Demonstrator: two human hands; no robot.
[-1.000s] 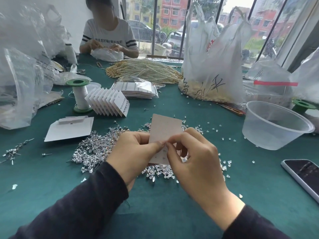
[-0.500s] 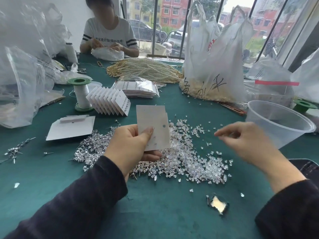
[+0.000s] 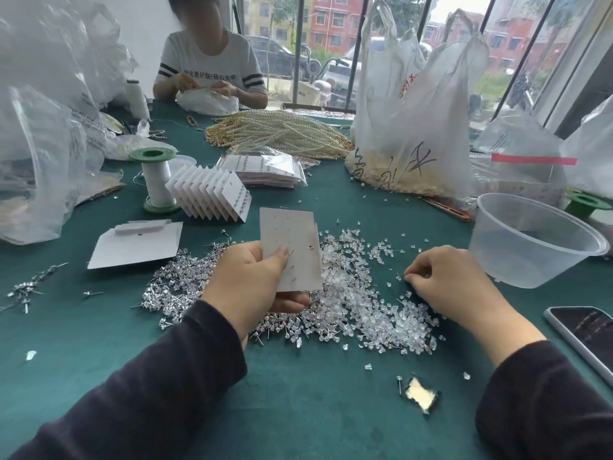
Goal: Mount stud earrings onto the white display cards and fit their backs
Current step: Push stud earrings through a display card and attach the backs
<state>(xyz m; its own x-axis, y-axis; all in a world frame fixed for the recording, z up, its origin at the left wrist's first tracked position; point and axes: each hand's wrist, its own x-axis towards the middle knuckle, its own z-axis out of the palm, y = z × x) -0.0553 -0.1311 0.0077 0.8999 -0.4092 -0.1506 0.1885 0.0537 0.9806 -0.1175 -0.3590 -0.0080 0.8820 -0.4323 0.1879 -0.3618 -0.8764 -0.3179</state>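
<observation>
Display card [image 3: 292, 250] stands pinched in your left hand [image 3: 248, 280] over the middle of the table [image 3: 298, 410]. Your right hand [image 3: 454, 287] curls into the clear backs [image 3: 365, 313]; I cannot tell whether it holds one. Next, seat one squarely on a post.

From my remote feed: the white display card [image 3: 288, 247] stands upright, slightly tilted, in my left hand [image 3: 252, 283], with rows of pinholes across its top and a few stud posts poking through at lower right. Below it on the green cloth [image 3: 298, 410], silver stud earrings [image 3: 179, 283] lie heaped at left, merging into a spread of clear backs [image 3: 371, 303] at right
</observation>
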